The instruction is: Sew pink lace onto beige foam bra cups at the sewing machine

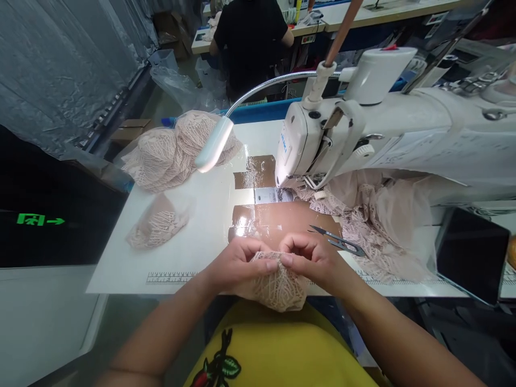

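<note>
Beige lace, one gathered piece (284, 290): held at the near edge of the worktop (215, 226), in front of a yellow garment (278, 344). Left hand (241, 264) and right hand (318, 263): fingers pinching the far edge of the piece, thumbs nearly meeting. State of work, as judged: partway; this piece is in handling, apart from the needle area, and whether its sewing is complete cannot be told. Lace outside the hands: one small piece (161, 223), lying singly at left; one bulky pile (157, 158), far left; one loose heap (387, 215), right, running under the machine arm. Which of these are finished and which are left cannot be told. On the worktop, white: one sewing machine (296, 142), white, far right of the hands; one metal plate (266, 196) beneath its head; brown glossy covering (278, 217) to either side of that plate; one pair of dark thread snips (341, 240), just beyond the right hand; one printed ruler strip (171, 278), along the near edge; one dark-screened device (471, 255), far to the right; one lamp (215, 145) on a flexible neck, lit. Room: silvery sheeting (60, 64), far left; one green exit sign (40, 219), left; cartons (171, 32) and clear plastic bags (177, 88), far; one co-worker in black (252, 45), back turned, seated at another worktop (314, 28).
</note>
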Available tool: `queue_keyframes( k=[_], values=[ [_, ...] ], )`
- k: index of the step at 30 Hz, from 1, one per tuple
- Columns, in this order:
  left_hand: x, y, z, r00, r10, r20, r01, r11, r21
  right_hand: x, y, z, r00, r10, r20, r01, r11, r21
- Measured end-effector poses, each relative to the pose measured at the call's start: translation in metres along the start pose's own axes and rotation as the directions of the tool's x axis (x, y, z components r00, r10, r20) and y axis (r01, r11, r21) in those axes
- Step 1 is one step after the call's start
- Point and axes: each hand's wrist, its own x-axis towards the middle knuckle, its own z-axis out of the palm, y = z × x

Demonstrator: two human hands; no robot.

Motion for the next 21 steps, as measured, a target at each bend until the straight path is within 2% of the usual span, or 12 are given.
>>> queue_keyframes(
  k=[4,7,9,10,11,12,13,14,15,16,19,21],
  values=[
    [0.007,-0.004,0.005,0.978,-0.15,-0.146,0.118,0.971,-0.207,0.011,0.008,-0.003,0.996,0.086,0.014,-0.087,0.982,0.167],
    [0.003,0.01,-0.008,0.93,-0.158,-0.332,0.09,0.974,-0.209,0.013,0.01,-0.014,0.994,0.084,-0.067,-0.073,0.987,0.141],
    [-0.004,0.027,-0.025,0.864,0.007,-0.504,-0.018,1.0,-0.016,0.01,0.008,-0.027,0.983,0.064,-0.17,-0.057,0.997,0.047],
    [-0.006,0.036,-0.033,0.805,0.143,-0.576,-0.063,0.986,0.157,0.007,0.008,-0.035,0.975,0.055,-0.215,-0.058,0.998,-0.008],
    [-0.007,0.045,-0.04,0.738,0.3,-0.605,-0.076,0.927,0.367,0.004,0.006,-0.042,0.966,0.046,-0.253,-0.063,0.996,-0.06],
    [-0.004,0.051,-0.045,0.678,0.454,-0.578,-0.049,0.813,0.58,0.001,0.005,-0.048,0.959,0.037,-0.282,-0.07,0.992,-0.107],
    [0.001,0.054,-0.048,0.651,0.581,-0.488,0.014,0.633,0.774,0.0,0.003,-0.053,0.955,0.031,-0.296,-0.078,0.986,-0.149],
    [0.01,0.055,-0.048,0.666,0.652,-0.362,0.085,0.416,0.905,-0.001,0.001,-0.057,0.954,0.027,-0.298,-0.088,0.977,-0.192],
    [0.022,0.051,-0.046,0.708,0.666,-0.235,0.135,0.199,0.971,0.001,-0.002,-0.059,0.956,0.022,-0.294,-0.098,0.964,-0.246],
    [0.035,0.045,-0.042,0.791,0.602,-0.109,0.162,-0.035,0.986,0.003,-0.004,-0.061,0.959,0.015,-0.283,-0.106,0.944,-0.312],
    [0.077,0.015,-0.023,0.9,0.436,-0.021,0.125,-0.213,0.969,0.017,-0.006,-0.059,0.975,-0.005,-0.221,-0.123,0.82,-0.559],
    [0.094,-0.005,-0.008,0.93,0.368,0.004,0.097,-0.257,0.961,0.027,-0.003,-0.055,0.981,-0.028,-0.192,-0.115,0.712,-0.693]
  ],
)
